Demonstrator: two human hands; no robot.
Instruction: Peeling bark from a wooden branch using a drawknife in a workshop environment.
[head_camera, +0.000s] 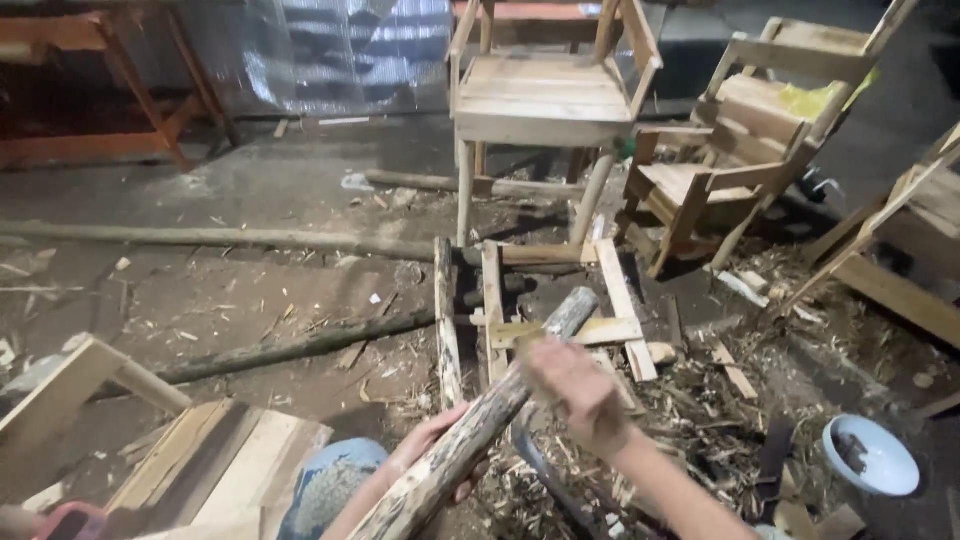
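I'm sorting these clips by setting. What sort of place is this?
Probably a rough furniture-making workshop: unfinished wooden chairs stand about, wood shavings litter the floor, and the left hand grips a peeled wooden pole.

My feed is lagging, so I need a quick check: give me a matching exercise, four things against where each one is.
Things:
1. rough log
2. white bowl
3. pale wooden chair
4. orange wooden frame

Places:
A. far left, at the back
B. floor, bottom right
C. in both hands
D. upright, top centre

Pairs: 1-C, 2-B, 3-D, 4-A
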